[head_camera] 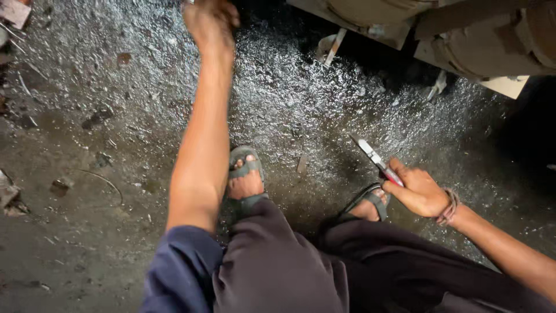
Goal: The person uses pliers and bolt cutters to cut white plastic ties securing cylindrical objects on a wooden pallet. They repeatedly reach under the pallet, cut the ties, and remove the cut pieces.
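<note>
**Squatting on a wet floor, knife in the right hand**

The floor [87, 232] fills most of the view: dark, rough concrete, wet and glittering across the upper middle, duller and littered with small scraps toward the left. At the top right sits a bulky tan machine [486, 40], its underside in shadow. The person's dark trousers [301, 272] and blue sleeve [179, 272] fill the bottom edge, with both feet in grey sandals [246, 174] planted on the floor. The left hand [209, 20] stretches far forward to the top edge; its grip is cut off there, so I cannot tell whether it holds anything. The right hand [420, 191], a cord at the wrist, is closed around a knife [376, 159] with a red handle, blade pointing up-left just above the floor, beside the right foot.
</note>
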Demonstrator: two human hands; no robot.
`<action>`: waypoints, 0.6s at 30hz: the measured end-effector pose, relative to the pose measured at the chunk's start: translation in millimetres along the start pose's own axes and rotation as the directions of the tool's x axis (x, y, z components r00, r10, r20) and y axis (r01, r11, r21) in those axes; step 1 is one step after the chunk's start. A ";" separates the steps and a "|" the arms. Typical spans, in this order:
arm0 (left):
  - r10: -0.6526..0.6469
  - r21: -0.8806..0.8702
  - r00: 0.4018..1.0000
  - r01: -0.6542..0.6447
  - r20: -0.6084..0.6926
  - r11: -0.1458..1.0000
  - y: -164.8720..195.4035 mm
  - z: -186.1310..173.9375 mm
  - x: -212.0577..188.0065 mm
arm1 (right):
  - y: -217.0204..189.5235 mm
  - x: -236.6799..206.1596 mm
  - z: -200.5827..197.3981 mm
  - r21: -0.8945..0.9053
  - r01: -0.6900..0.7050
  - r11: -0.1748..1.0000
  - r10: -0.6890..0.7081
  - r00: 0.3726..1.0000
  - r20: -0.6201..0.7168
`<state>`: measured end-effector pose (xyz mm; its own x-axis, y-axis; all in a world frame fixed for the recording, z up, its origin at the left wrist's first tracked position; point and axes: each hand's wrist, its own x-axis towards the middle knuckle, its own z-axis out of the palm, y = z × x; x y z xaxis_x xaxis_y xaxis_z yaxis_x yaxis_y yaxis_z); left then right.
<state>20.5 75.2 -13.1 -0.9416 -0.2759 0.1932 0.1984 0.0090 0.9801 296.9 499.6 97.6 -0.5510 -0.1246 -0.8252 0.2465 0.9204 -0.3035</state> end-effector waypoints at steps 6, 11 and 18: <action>-0.356 0.339 0.842 0.224 0.406 0.914 46.4 86.4 -109.0 | 4.3 -19.0 34.9 0.219 0.152 0.964 -0.119 0.980 -0.156; -0.514 0.098 0.731 0.531 0.449 0.842 -16.7 117.9 -79.5 | 9.5 -6.3 61.9 0.401 0.162 0.901 -0.110 0.982 -0.151; -0.386 -0.218 0.885 0.444 0.263 0.869 -45.4 142.2 -80.3 | 9.7 -3.1 64.6 0.404 0.253 0.879 -0.175 0.960 -0.220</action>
<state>48.4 233.6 -66.5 -0.9808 0.0049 -0.1948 -0.1859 -0.3237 0.9277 352.5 485.0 66.4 -0.7476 -0.1991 -0.6336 0.3991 0.6279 -0.6682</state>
